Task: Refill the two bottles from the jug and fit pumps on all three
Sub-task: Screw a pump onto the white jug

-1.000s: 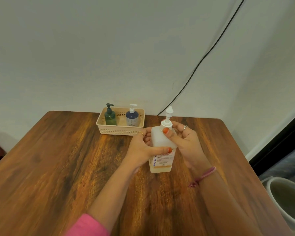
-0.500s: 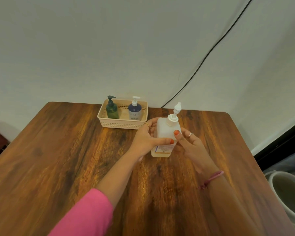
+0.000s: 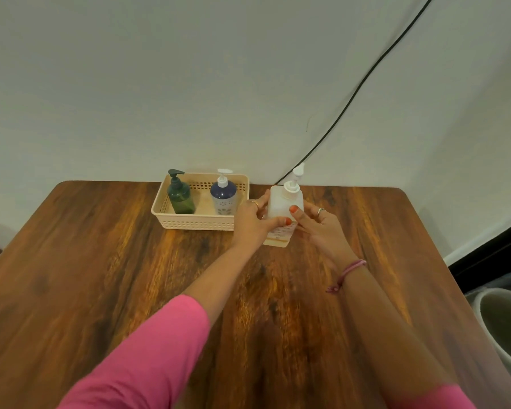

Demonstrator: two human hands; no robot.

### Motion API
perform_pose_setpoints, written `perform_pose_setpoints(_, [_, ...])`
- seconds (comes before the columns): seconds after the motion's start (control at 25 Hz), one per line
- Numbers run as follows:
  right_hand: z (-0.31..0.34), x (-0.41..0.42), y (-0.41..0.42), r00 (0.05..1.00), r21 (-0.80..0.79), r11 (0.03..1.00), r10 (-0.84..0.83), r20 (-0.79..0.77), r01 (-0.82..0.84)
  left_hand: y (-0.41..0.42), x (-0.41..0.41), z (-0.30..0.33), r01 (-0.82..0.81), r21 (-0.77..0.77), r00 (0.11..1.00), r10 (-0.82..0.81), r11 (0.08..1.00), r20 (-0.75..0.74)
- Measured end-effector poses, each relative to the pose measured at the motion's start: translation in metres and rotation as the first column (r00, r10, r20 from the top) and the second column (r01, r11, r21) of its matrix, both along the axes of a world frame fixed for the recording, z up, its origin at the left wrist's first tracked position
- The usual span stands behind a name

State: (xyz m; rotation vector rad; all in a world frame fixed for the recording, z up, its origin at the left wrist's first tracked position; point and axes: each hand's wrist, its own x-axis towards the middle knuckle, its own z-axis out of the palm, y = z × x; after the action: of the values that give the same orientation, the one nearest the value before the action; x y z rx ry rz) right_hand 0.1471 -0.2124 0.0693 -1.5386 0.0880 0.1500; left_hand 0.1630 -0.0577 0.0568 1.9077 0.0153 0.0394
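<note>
A white jug (image 3: 281, 206) with a white pump (image 3: 294, 180) on top stands on the wooden table (image 3: 101, 276), just right of the basket. My left hand (image 3: 252, 224) grips its left side, thumb across the front. My right hand (image 3: 317, 225) touches its right side with the thumb on the front and the fingers loosely spread. A dark green bottle (image 3: 180, 195) with a black pump and a blue-and-white bottle (image 3: 223, 196) with a white pump stand upright in the cream basket (image 3: 189, 222).
A black cable (image 3: 351, 95) runs down the wall behind the jug. A grey bucket (image 3: 505, 326) stands on the floor beyond the table's right edge. The basket sits near the table's far edge against the wall.
Both hands have carried the jug away from me towards the far edge, to a spot beside the basket. My right hand has slackened from a full grip to a light touch.
</note>
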Motion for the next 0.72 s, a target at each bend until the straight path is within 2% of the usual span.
perform_pose_setpoints(0.36, [-0.039, 0.089, -0.005, 1.0, -0.095, 0.995, 0.009, -0.027, -0.012, -0.009, 0.076, -0.047, 0.035, -0.01, 0.988, -0.036, 0.999, -0.148])
perform_pose_setpoints(0.72, [-0.067, 0.119, 0.0, 0.996, -0.133, 0.991, -0.007, -0.087, -0.004, -0.01, 0.102, -0.07, 0.015, -0.024, 0.978, -0.019, 1.0, -0.209])
